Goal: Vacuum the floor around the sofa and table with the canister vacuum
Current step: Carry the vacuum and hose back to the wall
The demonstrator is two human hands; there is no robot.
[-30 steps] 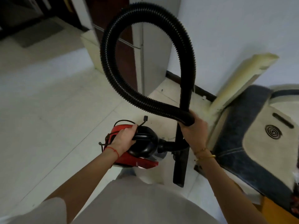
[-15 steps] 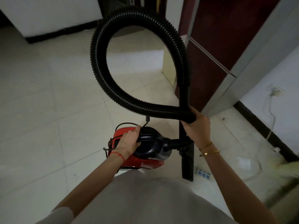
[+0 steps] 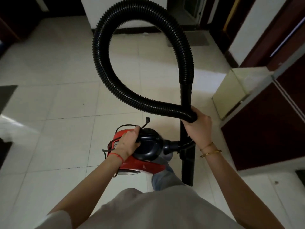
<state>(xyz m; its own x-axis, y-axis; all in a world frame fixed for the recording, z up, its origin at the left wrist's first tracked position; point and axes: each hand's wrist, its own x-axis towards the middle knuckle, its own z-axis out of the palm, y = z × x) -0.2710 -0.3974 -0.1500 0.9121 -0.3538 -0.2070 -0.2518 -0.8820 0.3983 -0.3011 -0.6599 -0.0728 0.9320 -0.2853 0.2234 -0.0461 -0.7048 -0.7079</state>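
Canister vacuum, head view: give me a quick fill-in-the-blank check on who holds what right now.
1. The left hand grips the handle of the red and black ____.
2. The right hand holds the ribbed black ____ together with the wand.
3. Above the hands the hose curves into a big ____.
4. A thin red string sits on the ____ wrist.

Missing words: canister vacuum; hose; loop; left

Ribbed matt black plastic hose (image 3: 105, 76), glossy red plastic canister (image 3: 142, 167), smooth glossy floor tiles (image 3: 57, 100)
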